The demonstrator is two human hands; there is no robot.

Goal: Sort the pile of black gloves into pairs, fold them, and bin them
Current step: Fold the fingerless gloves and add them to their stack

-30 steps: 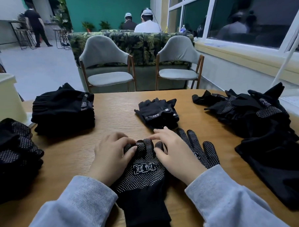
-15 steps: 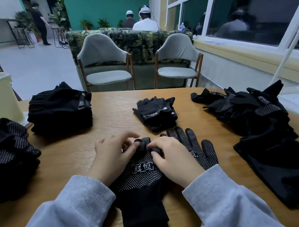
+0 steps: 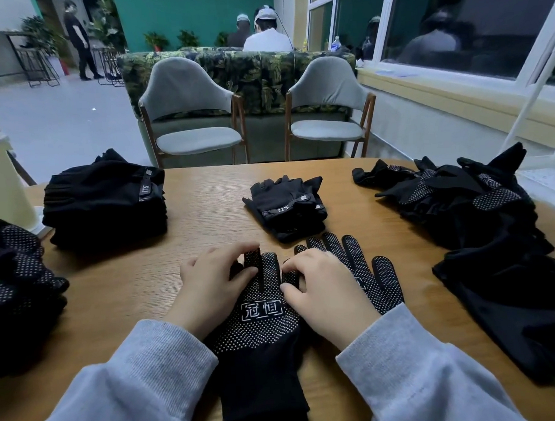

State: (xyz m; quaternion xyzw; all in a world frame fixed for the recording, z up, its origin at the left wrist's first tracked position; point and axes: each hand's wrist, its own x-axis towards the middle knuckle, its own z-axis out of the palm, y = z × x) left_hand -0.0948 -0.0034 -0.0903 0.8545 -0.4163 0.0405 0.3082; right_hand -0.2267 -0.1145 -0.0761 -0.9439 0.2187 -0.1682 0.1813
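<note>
My left hand (image 3: pixel 209 285) and my right hand (image 3: pixel 324 291) are both down on a black glove with white dots (image 3: pixel 259 335) that lies flat on the wooden table (image 3: pixel 205 194), right in front of me at 6 o'clock. The fingers of my left hand are bent and pinch one of the glove's fingers near its tip. The fingers of my right hand are bent too and pinch another glove finger just beside it. A second dotted glove (image 3: pixel 368 270) peeks out from under my right hand, fingers spread, at about 1 o'clock from it.

A small folded pair of gloves (image 3: pixel 285 206) sits at 12 o'clock, a little past my hands. A tall neat stack of folded gloves (image 3: pixel 105 202) is at 10 o'clock. More dotted gloves (image 3: pixel 15 285) are piled at 9 o'clock by the table edge. The big messy pile of gloves (image 3: pixel 480 217) is at 2 to 3 o'clock. A pale bin (image 3: pixel 1 181) stands at 10 o'clock, behind the stack
</note>
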